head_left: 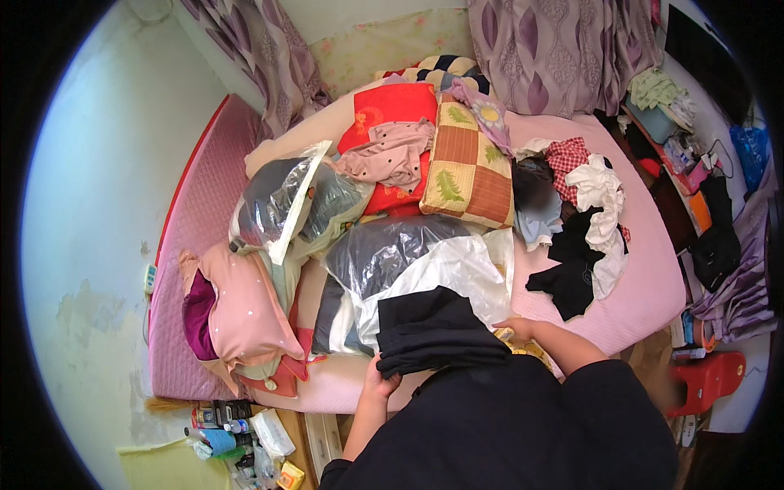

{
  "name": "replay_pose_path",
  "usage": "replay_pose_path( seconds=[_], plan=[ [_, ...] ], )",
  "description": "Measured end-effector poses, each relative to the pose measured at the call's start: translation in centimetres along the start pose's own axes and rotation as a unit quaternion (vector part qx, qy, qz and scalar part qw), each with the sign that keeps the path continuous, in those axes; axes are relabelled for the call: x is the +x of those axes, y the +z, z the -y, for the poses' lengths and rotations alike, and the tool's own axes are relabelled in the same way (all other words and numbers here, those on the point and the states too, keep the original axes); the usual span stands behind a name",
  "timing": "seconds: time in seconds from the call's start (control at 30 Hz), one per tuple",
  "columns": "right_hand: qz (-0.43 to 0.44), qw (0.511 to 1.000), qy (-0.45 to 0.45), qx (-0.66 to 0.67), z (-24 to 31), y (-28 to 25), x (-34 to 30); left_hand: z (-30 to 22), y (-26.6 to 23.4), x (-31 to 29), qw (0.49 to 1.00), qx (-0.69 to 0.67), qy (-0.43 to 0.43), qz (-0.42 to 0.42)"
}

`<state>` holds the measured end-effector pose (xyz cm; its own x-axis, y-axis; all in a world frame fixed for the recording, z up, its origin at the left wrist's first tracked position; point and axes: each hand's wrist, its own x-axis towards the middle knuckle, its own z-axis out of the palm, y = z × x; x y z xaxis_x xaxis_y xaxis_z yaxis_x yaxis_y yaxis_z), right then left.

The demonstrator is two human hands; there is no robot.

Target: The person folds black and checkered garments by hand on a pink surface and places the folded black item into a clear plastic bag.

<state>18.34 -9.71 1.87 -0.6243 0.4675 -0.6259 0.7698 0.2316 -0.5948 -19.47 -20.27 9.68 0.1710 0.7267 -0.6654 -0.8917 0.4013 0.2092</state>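
A folded stack of black cloth [437,333], likely clothing, is held in front of my body. My left hand [380,380] is closed on its lower left edge. To the right of the stack, my right hand [516,328] has its fingers closed at the near right edge of a clear plastic bag [482,278]. That bag lies on the bed, with dark and white folded fabric inside. Yellow patterned fabric [529,349] shows just below my right hand, partly hidden by my forearm and body.
Two filled plastic bags [282,200] and a pink pillow [249,306] lie at left on the pink bed [645,278]. A checked pillow [469,167] rests behind; loose clothes [584,229] are heaped at right. A red stool [710,380] stands beside the bed, a cluttered side table [290,420] at near left.
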Motion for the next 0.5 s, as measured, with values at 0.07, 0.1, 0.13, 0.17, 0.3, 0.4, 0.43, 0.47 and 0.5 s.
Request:
replay_pose_path(
  seconds=[0.07,0.1,0.13,0.17,0.3,0.4,0.43,0.47,0.5],
  plan=[
    [-0.083,0.994,-0.065,0.000,0.3,1.0,-2.5,0.7,1.9,0.0,1.000,0.005,-0.002,-0.001],
    [-0.180,0.979,-0.094,0.004,0.5,1.6,-2.5,0.9,2.7,0.0,1.000,0.010,0.006,-0.003],
    [-0.275,0.953,-0.124,0.008,1.2,1.8,-2.3,0.9,2.7,0.0,1.000,0.011,0.004,-0.004],
    [-0.275,0.954,-0.123,0.010,2.0,1.7,-1.7,0.6,2.6,0.0,0.999,-0.004,-0.007,0.037],
    [-0.302,0.910,-0.231,0.166,4.0,-0.9,1.7,-0.9,1.7,0.5,0.999,-0.017,0.014,0.037],
    [-0.205,0.861,-0.220,0.411,5.4,-3.8,2.4,-2.0,6.3,-0.5,0.995,-0.016,0.064,-0.071],
    [-0.185,0.868,-0.201,0.415,6.1,-5.5,2.6,-2.5,9.0,-0.9,0.991,-0.025,0.101,-0.088],
    [-0.165,0.874,-0.181,0.420,6.8,-7.2,2.8,-3.1,10.5,-0.9,0.984,-0.036,0.137,-0.106],
    [-0.180,0.868,-0.188,0.423,8.4,-9.3,3.0,-5.2,9.7,-0.5,0.992,-0.062,0.107,0.003]
  ],
)
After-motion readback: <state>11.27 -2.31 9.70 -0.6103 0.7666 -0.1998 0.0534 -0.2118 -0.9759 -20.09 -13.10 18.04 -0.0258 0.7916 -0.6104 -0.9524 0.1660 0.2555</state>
